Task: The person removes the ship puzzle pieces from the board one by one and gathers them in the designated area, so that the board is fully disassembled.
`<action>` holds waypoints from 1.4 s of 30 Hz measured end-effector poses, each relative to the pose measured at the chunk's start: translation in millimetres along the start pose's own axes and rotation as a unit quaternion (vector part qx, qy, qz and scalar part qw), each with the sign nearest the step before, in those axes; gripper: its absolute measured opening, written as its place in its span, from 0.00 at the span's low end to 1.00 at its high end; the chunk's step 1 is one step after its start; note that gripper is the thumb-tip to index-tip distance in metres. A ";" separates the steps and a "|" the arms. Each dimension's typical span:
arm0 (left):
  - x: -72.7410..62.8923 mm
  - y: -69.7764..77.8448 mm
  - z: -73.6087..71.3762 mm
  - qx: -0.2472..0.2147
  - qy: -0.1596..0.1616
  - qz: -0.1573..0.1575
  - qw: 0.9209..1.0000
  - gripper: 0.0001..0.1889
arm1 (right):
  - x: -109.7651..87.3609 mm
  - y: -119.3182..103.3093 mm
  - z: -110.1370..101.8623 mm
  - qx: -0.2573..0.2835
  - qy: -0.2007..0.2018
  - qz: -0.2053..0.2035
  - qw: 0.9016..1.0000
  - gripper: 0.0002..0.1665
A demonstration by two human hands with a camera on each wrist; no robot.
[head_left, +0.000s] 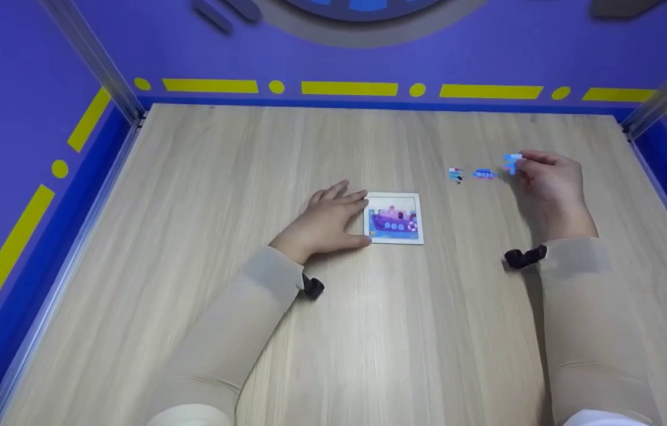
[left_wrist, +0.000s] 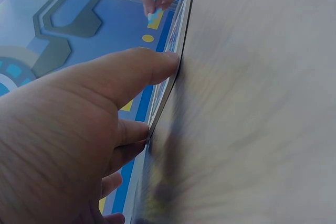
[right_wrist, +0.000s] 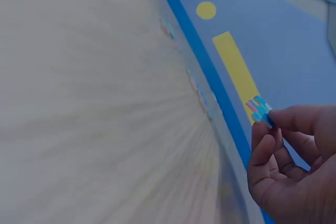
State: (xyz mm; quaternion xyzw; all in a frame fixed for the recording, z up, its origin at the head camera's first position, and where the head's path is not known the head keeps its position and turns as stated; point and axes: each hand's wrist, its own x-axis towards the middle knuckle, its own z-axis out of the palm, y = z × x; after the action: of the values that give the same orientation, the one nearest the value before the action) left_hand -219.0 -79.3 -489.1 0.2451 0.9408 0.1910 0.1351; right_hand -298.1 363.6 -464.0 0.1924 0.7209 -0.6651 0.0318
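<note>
A square jigsaw puzzle [head_left: 393, 218] in a white frame lies on the table, with a purple and pink ship picture. My left hand [head_left: 328, 220] is spread at its left side; the thumb touches the lower left corner and a fingertip the upper left. In the left wrist view the thumb [left_wrist: 142, 72] rests on the frame's edge. Off to the right, my right hand [head_left: 553, 176] pinches a small blue puzzle piece [head_left: 511, 163] between thumb and fingers, raised above the table. The right wrist view shows this puzzle piece [right_wrist: 260, 111] with light blue and pink stripes.
Two loose puzzle pieces lie left of my right hand: a blue one with pink [head_left: 485, 174] and a multicoloured one [head_left: 456, 174]. Blue-purple walls with yellow marks [head_left: 349, 88] border the wooden table [head_left: 238, 154] at the back and both sides.
</note>
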 end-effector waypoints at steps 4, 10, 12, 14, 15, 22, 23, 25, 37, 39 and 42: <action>-0.4 -0.1 0.2 -0.002 0.001 -0.002 1.000 0.47 | 3.5 3.7 -1.1 -0.106 0.017 -0.007 0.994 0.25; 0.2 0.1 1.0 -0.003 0.001 0.000 1.000 0.47 | 3.3 6.4 2.5 -0.176 0.037 -0.010 0.984 0.29; 0.1 0.0 1.0 -0.001 0.002 0.000 1.000 0.47 | 3.3 6.7 3.2 -0.194 0.041 -0.011 0.980 0.29; 0.1 0.3 0.7 0.000 0.003 0.000 1.000 0.47 | 3.4 6.9 3.1 -0.210 0.045 -0.015 0.977 0.29; -0.1 0.5 0.5 0.000 0.004 0.001 1.000 0.47 | 3.4 7.0 3.0 -0.217 0.046 -0.017 0.975 0.28; 0.1 0.3 1.0 0.003 0.007 0.003 1.000 0.47 | 4.9 7.9 1.1 -0.261 0.047 -0.023 0.964 0.28; 0.2 0.2 1.3 0.003 0.007 0.003 1.000 0.47 | 4.9 7.9 1.3 -0.261 0.048 -0.023 0.964 0.28; 0.5 -0.2 2.0 0.004 0.008 0.003 1.000 0.47 | 5.0 7.9 1.5 -0.261 0.049 -0.024 0.964 0.28; -0.2 1.0 -0.6 0.002 0.004 0.002 1.000 0.47 | 4.9 4.5 3.0 -0.256 0.059 -0.030 0.964 0.28; -0.5 1.3 -0.8 0.003 0.003 0.003 1.000 0.47 | 4.7 4.5 2.9 -0.259 0.061 -0.031 0.963 0.28; -1.0 1.4 -0.4 0.002 0.002 0.003 1.000 0.47 | 4.8 5.6 2.3 -0.259 0.060 -0.028 0.964 0.28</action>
State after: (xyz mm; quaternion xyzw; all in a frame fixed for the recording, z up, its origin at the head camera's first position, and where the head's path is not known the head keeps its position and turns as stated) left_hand -217.7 -78.7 -488.0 0.2482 0.9407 0.1898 0.1319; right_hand -301.3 362.8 -471.0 0.1968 0.8741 -0.4437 0.0179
